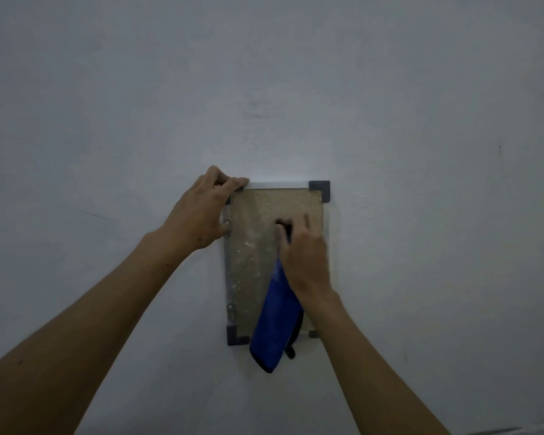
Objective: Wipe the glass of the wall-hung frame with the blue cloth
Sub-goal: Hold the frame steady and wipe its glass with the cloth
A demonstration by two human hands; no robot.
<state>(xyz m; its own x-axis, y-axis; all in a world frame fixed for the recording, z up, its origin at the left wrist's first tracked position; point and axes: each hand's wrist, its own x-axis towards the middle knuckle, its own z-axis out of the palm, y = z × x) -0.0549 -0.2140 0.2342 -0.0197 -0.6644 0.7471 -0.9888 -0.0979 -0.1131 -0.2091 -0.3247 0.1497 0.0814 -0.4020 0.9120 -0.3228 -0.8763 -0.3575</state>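
Note:
A small frame (319, 187) with grey corner pieces hangs on the wall, its glass (255, 246) dull and speckled over a tan sheet. My left hand (201, 211) grips the frame's top left corner, fingers curled over the upper edge. My right hand (305, 255) is against the right half of the glass and holds the blue cloth (275, 321), which hangs down from it past the frame's bottom edge. The bottom right corner of the frame is mostly hidden by the cloth and my wrist.
The plain pale wall (421, 120) fills the view all around the frame, with a few faint marks. Two small round fittings (231, 307) sit along the frame's left edge.

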